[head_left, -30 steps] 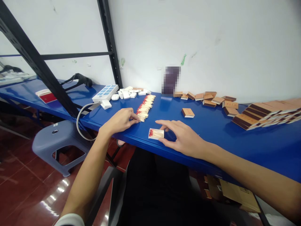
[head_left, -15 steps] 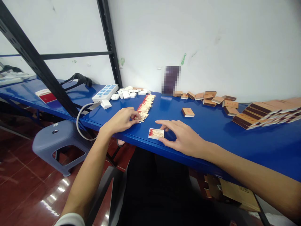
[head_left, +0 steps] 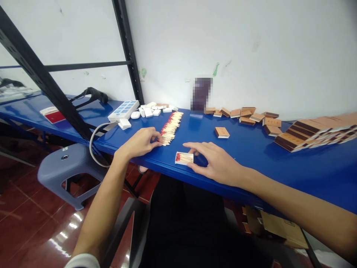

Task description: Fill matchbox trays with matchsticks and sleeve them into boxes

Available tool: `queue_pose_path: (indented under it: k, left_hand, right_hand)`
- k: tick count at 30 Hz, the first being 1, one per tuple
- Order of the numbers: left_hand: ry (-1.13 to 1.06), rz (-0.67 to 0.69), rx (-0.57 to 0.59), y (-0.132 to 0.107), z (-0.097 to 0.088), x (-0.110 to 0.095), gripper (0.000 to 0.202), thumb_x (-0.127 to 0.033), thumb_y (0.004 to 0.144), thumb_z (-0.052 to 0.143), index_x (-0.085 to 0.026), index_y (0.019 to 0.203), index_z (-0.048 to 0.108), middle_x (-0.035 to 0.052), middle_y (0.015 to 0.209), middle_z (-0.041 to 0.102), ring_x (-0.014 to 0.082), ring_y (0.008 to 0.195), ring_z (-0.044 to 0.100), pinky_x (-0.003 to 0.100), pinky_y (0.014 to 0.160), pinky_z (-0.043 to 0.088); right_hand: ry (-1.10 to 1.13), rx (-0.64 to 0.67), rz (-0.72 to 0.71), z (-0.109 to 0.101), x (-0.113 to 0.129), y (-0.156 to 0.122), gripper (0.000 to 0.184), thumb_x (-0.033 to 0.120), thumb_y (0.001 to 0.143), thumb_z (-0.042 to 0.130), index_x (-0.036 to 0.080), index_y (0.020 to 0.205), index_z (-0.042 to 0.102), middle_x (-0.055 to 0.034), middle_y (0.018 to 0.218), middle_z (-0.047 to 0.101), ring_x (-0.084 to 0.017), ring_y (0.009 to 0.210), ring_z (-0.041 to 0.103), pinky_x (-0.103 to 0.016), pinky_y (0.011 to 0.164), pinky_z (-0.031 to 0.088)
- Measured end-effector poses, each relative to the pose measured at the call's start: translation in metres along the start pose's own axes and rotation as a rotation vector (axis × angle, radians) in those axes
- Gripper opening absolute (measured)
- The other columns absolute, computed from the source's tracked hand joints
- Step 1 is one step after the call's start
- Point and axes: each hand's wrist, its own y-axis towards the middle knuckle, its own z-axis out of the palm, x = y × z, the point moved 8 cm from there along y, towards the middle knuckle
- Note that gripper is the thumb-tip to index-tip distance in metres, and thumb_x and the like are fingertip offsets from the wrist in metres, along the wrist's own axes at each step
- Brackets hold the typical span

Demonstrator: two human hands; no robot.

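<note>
A long row of loose red-headed matches [head_left: 171,128] lies across the blue table. At the near end of this row, my left hand [head_left: 143,142] has thumb and fingertips drawn close together against the match heads; whether any match is between them is hidden. To the right, a small white matchbox tray [head_left: 184,158] lies flat near the front edge, with matches inside, heads to the left. My right hand [head_left: 213,162] grips the tray's right end, thumb in front and a finger behind, while the index finger stretches over the far side.
One closed matchbox [head_left: 222,132] lies beyond my right hand. More matchboxes [head_left: 248,115] are scattered along the wall, with a stack of them [head_left: 304,134] at right. White small boxes [head_left: 150,110] and a white panel with blue keys [head_left: 124,110] sit at left. A stool [head_left: 67,160] stands below.
My left hand has shifted slightly left, its fingertips drawing back from over the matches to the edge of the row. My right hand and the tray stay in place.
</note>
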Motion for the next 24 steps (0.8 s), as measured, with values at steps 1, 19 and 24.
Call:
queue_pose_path:
  k: [1,19,24]
  left_hand:
    - [-0.007,0.013,-0.002,0.000,0.000,-0.001,0.017,-0.030,0.091,0.059,-0.019,0.091,0.072,0.0034,0.086,0.059,0.0154,0.073,0.055,0.028,0.070,0.041]
    - [-0.008,-0.003,0.031,-0.002,-0.001,0.003,0.021,-0.032,0.091,0.058,-0.022,0.097,0.076,0.0035,0.087,0.060,0.0152,0.073,0.055,0.028,0.069,0.041]
    - [-0.025,-0.022,0.028,-0.001,0.001,0.005,0.020,-0.030,0.091,0.057,-0.021,0.096,0.074,0.0025,0.084,0.058,0.0147,0.071,0.054,0.028,0.069,0.041]
  right_hand:
    - [0.000,0.000,0.000,0.000,0.000,0.000,0.048,0.034,0.091,0.058,0.020,0.137,0.052,-0.0107,0.115,0.071,-0.027,0.099,0.066,-0.046,0.085,0.053]
    - [-0.012,-0.005,-0.005,-0.001,0.000,-0.001,0.047,0.035,0.092,0.057,0.023,0.137,0.053,-0.0103,0.115,0.072,-0.028,0.099,0.067,-0.046,0.084,0.053]
    - [-0.006,0.003,-0.001,-0.001,0.000,-0.001,0.047,0.035,0.092,0.056,0.021,0.137,0.053,-0.0115,0.118,0.071,-0.027,0.101,0.066,-0.046,0.085,0.053]
